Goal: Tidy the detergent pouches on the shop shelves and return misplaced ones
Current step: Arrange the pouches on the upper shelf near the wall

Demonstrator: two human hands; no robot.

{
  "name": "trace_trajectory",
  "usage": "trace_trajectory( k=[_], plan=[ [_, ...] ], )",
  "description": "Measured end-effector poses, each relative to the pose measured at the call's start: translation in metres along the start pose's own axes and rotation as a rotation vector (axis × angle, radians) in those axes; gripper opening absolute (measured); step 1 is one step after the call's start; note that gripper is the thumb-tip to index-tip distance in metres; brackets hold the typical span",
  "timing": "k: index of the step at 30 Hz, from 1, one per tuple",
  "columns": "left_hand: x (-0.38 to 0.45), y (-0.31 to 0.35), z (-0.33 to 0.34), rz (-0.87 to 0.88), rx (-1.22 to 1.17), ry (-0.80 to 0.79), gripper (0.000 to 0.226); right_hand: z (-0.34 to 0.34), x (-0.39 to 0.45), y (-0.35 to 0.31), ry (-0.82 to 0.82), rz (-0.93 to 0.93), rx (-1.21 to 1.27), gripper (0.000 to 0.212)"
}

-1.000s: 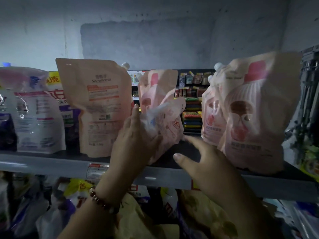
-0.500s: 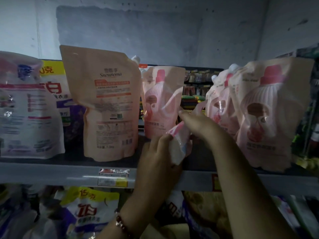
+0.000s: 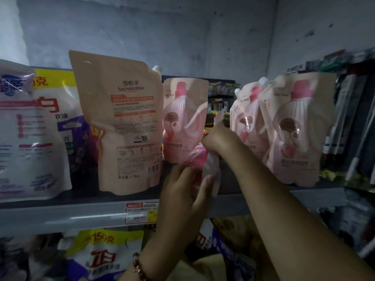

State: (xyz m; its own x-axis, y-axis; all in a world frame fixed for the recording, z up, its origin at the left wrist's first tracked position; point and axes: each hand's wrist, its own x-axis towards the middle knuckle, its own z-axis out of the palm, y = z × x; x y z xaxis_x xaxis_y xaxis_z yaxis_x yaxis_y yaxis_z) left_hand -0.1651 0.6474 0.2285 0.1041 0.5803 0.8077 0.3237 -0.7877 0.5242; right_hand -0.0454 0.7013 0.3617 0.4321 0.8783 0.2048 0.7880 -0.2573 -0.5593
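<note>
Both hands grip a small pink-and-white pouch (image 3: 205,165) at the shelf's (image 3: 60,217) front edge: the left hand (image 3: 182,191) holds its lower part, the right hand (image 3: 218,138) pinches its top (a beaded bracelet (image 3: 140,268) circles the left wrist), between upright pink pouches (image 3: 184,118).

Single head-worn wide-angle view, facing forward and slightly up, close to the shelf (image 3: 60,216), hands (image 3: 182,191) in the foreground

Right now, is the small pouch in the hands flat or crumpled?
Crumpled. The small pouch is bunched between the left hand gripping low and the right hand pinching its top.
</note>
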Motion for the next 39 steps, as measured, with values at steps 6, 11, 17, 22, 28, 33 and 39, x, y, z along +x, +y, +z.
trace_trajectory(
  k=[6, 11, 17, 22, 28, 33, 39],
  plan=[
    [0.007, -0.005, -0.016, -0.054, -0.144, 0.040, 0.022, -0.006, -0.015, -0.001, 0.082, -0.148, 0.041, 0.064],
    [0.018, -0.011, -0.027, -0.205, -0.240, -0.020, 0.018, -0.008, -0.023, 0.001, 0.151, -0.184, 0.125, 0.065],
    [0.025, -0.004, -0.037, -0.244, -0.350, -0.127, 0.016, -0.023, -0.046, 0.004, 0.273, -0.240, 0.206, 0.049],
    [0.033, -0.008, -0.043, -0.329, -0.462, -0.264, 0.043, -0.033, -0.058, -0.004, 0.384, -0.354, 0.266, 0.049],
    [0.044, -0.001, -0.048, -0.362, -0.626, -0.454, 0.038, -0.045, -0.071, -0.011, 0.413, -0.451, 0.415, 0.031],
    [0.053, 0.008, -0.047, -0.293, -0.681, -0.479, 0.059, -0.054, -0.085, -0.013, 0.381, -0.538, 0.583, 0.031],
    [0.058, 0.014, -0.034, -0.195, -0.645, -0.277, 0.103, -0.061, -0.084, -0.005, 0.424, -0.543, 0.643, 0.034]
  ],
)
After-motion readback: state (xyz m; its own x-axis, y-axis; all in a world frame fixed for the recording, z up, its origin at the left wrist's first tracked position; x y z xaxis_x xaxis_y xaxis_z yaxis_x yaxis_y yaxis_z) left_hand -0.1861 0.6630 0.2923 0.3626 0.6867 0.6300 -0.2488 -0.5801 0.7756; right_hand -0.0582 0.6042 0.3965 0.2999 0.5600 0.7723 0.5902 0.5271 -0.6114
